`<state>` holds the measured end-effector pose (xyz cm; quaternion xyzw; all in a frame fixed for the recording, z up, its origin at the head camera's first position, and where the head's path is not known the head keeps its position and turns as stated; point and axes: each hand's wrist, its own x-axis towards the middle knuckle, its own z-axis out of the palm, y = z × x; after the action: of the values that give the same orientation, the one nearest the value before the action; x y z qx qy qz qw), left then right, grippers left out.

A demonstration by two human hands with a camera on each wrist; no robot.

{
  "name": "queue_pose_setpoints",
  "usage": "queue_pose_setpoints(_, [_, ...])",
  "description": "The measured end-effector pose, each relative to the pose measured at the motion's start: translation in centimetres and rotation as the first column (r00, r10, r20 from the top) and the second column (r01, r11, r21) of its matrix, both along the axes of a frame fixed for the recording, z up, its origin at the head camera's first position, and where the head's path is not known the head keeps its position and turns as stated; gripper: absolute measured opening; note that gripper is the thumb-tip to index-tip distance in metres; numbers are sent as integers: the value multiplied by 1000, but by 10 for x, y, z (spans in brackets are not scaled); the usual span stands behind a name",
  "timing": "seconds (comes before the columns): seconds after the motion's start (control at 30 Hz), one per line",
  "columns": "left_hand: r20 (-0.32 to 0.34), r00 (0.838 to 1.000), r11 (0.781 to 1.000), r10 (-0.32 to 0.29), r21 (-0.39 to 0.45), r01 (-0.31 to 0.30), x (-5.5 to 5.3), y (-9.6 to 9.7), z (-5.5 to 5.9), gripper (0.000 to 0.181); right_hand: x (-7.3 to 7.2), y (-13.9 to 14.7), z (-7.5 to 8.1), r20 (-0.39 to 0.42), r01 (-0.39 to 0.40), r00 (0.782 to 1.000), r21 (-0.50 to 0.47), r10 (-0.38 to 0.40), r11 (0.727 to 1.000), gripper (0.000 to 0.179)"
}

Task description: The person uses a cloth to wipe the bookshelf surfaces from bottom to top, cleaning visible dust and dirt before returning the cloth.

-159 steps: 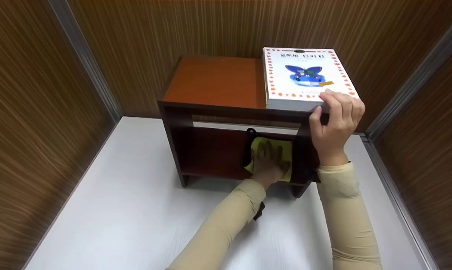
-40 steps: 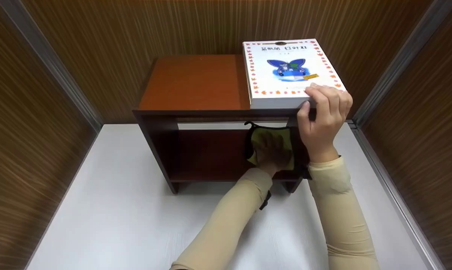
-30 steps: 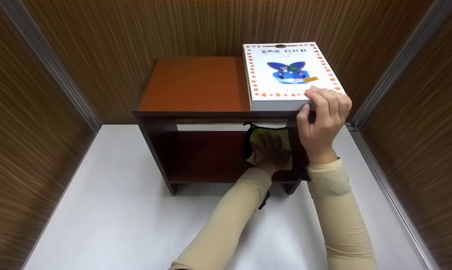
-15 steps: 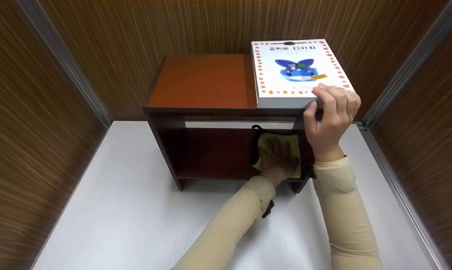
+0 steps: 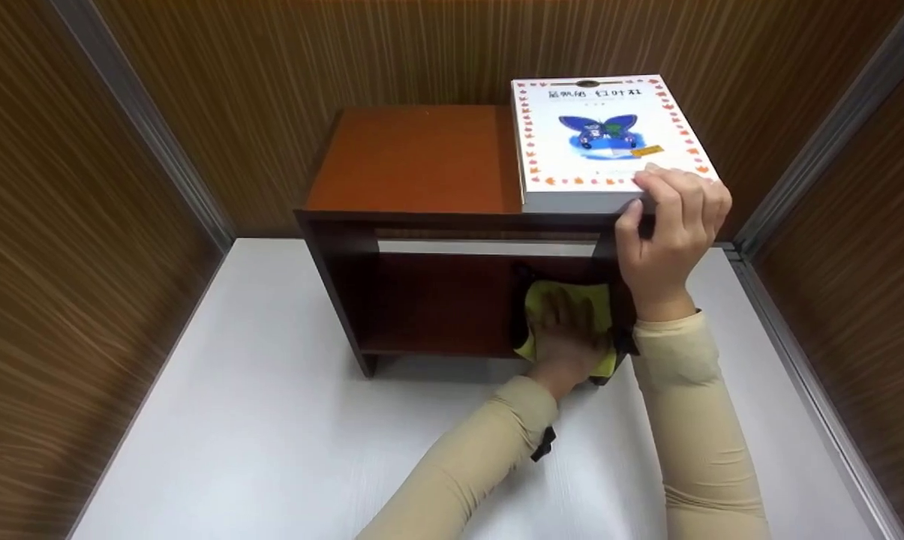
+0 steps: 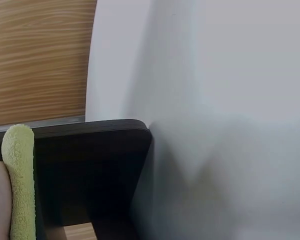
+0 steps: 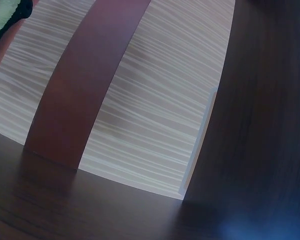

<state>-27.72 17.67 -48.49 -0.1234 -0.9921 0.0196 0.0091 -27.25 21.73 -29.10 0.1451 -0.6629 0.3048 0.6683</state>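
Note:
My left hand (image 5: 570, 334) lies with fingers spread on a yellow cloth (image 5: 608, 300) with a dark edge, inside the right end of the dark wooden shelf unit (image 5: 436, 300). The cloth reaches the front edge of the lower board. In the left wrist view the yellow cloth (image 6: 19, 180) shows at the left beside part of the hand. My right hand (image 5: 673, 232) grips the near right corner of a thick white book (image 5: 609, 135), fingers on the cover and thumb at its front side by the shelf's top edge. The book lies on the unit's orange-brown top.
The unit stands on a white table (image 5: 286, 435), with wood-grain panels (image 5: 421, 52) behind and at both sides. Its right side panel is close to the left hand. In the right wrist view, a reddish-brown board (image 7: 85, 85) crosses the pale striped surface.
The left hand has drawn the cloth towards me, from deeper inside the shelf to its front edge. The right hand keeps its place on the book. The head view has shifted slightly.

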Motion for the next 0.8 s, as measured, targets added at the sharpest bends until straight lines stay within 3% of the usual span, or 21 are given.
queue_pose_setpoints(0.53, [53, 998, 1000, 25, -16, -24, -8, 3, 1, 67, 3, -4, 3, 1, -13, 1000, -15, 13, 1000, 24])
queue_pose_setpoints(0.8, [49, 999, 1000, 19, -15, -18, -12, 4, 1, 65, 3, -3, 3, 3, -14, 1000, -17, 14, 1000, 25])
